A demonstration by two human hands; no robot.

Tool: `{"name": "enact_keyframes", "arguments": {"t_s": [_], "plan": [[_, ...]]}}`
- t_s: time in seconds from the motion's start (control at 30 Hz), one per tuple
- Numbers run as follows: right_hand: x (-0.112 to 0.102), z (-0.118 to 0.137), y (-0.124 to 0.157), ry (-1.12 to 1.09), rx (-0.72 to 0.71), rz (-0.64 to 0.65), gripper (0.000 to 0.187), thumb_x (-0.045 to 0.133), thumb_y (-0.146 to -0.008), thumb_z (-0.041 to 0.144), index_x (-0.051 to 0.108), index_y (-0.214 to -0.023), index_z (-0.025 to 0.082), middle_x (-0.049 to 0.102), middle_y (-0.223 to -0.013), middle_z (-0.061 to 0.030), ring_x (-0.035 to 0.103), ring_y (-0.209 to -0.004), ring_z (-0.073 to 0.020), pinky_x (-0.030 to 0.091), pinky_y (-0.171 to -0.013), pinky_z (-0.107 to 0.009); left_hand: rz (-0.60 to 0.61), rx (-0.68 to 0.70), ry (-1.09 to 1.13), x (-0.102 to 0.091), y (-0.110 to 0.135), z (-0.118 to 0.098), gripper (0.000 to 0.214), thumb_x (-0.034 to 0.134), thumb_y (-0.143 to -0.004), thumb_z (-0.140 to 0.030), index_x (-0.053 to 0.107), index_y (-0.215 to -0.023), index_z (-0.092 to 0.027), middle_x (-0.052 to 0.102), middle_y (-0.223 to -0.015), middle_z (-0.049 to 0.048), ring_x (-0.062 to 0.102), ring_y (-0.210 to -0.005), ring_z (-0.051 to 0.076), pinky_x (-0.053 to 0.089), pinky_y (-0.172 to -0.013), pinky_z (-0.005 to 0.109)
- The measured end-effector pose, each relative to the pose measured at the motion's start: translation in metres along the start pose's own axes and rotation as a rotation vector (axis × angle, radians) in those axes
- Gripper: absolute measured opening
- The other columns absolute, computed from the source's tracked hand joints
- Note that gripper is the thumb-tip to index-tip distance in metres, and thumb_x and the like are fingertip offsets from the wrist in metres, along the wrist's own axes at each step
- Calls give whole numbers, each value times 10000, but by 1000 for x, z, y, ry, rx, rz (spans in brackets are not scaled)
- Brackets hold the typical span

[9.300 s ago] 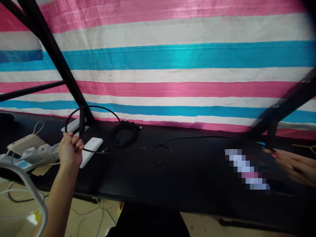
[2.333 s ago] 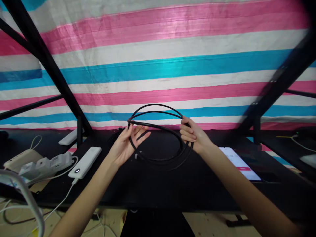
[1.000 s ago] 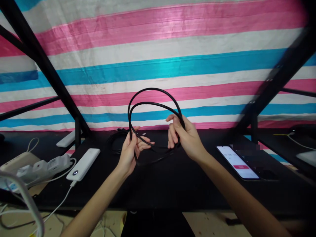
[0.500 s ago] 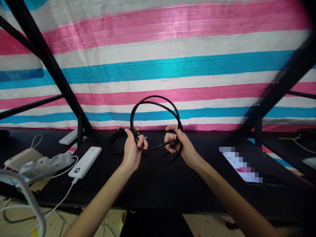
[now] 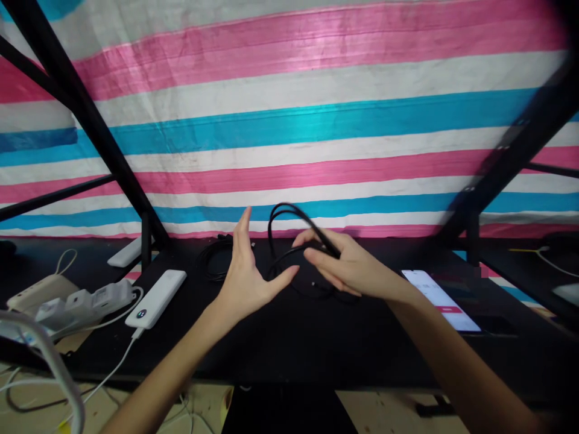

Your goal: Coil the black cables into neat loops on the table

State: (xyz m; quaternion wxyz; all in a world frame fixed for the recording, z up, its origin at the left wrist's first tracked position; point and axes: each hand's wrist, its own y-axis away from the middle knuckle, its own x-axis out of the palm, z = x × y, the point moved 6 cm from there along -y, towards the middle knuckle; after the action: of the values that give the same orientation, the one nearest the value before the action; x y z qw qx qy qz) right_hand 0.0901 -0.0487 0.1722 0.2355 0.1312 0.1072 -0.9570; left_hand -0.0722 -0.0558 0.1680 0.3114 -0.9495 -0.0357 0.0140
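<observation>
Cable coil [image 5: 289, 207] in right hand [image 5: 350, 268], left hand [image 5: 246, 280] open

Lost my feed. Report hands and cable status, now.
Hands: left hand open beside black cable; right hand gripping its loops above table. Second cable bundle on table behind left hand. Phone lying to the right.

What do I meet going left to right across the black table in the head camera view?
white power strip → white power bank → coiled black cable lying on the table → left hand, open → black cable loop → right hand gripping that loop → smartphone
</observation>
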Motion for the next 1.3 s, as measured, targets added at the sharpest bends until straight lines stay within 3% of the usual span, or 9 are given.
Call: {"name": "enact_keyframes", "arguments": {"t_s": [0.13, 0.3, 0.43, 0.6, 0.73, 0.87, 1.03, 1.13, 1.3], "plan": [[12, 11, 5, 183, -54, 173, 275, 518, -877, 348, 583, -1091, 187, 460, -423, 81, 432, -335, -62, 312, -338, -157, 45, -58, 82, 0, -15, -15, 716, 790, -489, -29, 582, -1151, -207, 384, -1437, 103, 72, -1414, 328, 117, -1125, 476], [-6, 23, 0, 349, -154, 53, 251, 563, -847, 317, 669, -1041, 197, 530, -440, 50, 471, -353, -76, 318, -370, -178, 355, -347, 150, 5, -24, 0, 271, 674, -627, 28, 698, -827, -153, 687, -863, 58, 614, -1003, 219, 272, -1096, 376], [-31, 32, -4, 313, -219, -166, 187, 603, -818, 316, 713, -920, 204, 534, -469, 40, 509, -403, -82, 349, -412, -192, 293, -241, 0, -11, -32, 0, 134, 650, -725, -61, 687, -800, -165, 571, -493, -37, 561, -448, 105, 512, -766, 262], [-30, 25, -10, 113, -169, -134, 262, 563, -848, 334, 694, -1007, 174, 410, -397, 79, 519, -367, -89, 437, -448, -219, 293, -258, 54, -17, -33, 0, 42, 629, -784, -195, 659, -770, -170, 444, -337, -69, 435, -279, 88, 530, -562, 253], [-27, 14, -12, 11, -87, -173, 331, 581, -832, 369, 684, -1080, 175, 374, -389, 97, 378, -278, -44, 438, -373, -208, 283, -353, 90, -15, -28, 11, 118, 645, -786, -280, 663, -780, -163, 409, -324, -64, 402, -291, 69, 381, -381, 164], [-27, 5, -15, -66, -30, -252, 321, 597, -816, 370, 708, -1042, 171, 345, -382, 96, 276, -246, -18, 246, -250, -162, 343, -450, 171, -6, -18, 21, 210, 604, -814, -365, 629, -890, -171, 355, -338, -86, 348, -305, 60, 317, -372, 164], [-33, 2, -14, -99, -36, -400, 267, 641, -784, 342, 734, -949, 153, 359, -379, 89, 239, -255, -2, 151, -251, -164, 272, -337, -70, -7, -7, 19, 576, 679, -738, -398, 465, -1225, -178, 620, -808, 37, 605, -799, 163, 475, -826, 326], [-34, 2, -11, -163, -63, -467, 284, 653, -781, 368, 723, -951, 151, 372, -400, 90, 254, -255, -1, 160, -257, -166, 170, -176, -336, -10, 2, 10, 844, 754, -650, -370, 310, -1346, -195, 454, -1307, 138, 431, -1224, 249, 335, -1036, 414], [-28, 6, -11, -300, -67, -387, 302, 646, -789, 410, 686, -965, 169, 368, -426, 102, 265, -261, 1, 163, -267, -160, 125, -29, -279, -9, 5, 0, 424, 605, -799, -261, 446, -1184, -186, 579, -1127, 91, 552, -1085, 204, 369, -1018, 415]]}}
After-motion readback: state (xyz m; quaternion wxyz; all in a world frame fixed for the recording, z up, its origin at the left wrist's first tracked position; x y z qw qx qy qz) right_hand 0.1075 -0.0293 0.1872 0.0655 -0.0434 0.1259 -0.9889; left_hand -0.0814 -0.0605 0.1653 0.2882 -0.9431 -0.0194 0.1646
